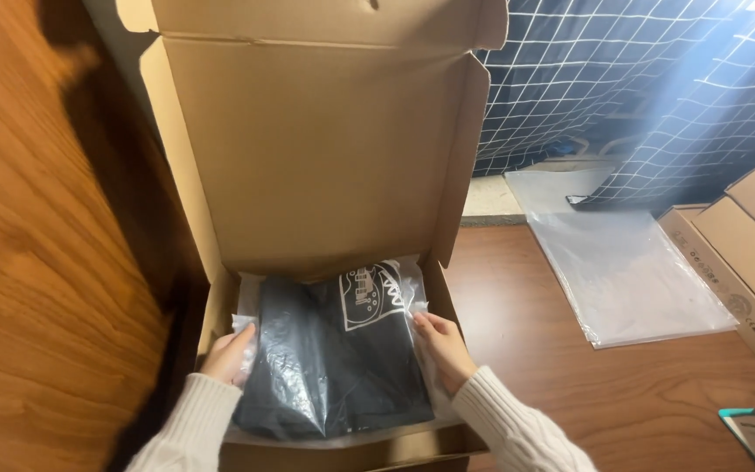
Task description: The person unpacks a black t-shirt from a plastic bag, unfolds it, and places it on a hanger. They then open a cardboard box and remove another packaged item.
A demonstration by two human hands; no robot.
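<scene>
As they flank the bagged garment (334,358), both hands (229,351) press inward.

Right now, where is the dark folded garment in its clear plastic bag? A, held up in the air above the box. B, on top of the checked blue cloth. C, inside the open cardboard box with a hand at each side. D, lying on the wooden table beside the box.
C: the bagged dark garment lies inside the open cardboard box, with the left hand and the right hand at its two sides.

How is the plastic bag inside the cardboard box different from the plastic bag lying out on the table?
The bag in the box is filled with a dark folded garment; the bag on the table lies flat and looks empty. The left hand and right hand grip the boxed bag's edges; nothing touches the table bag. Both are clear plastic.
</scene>
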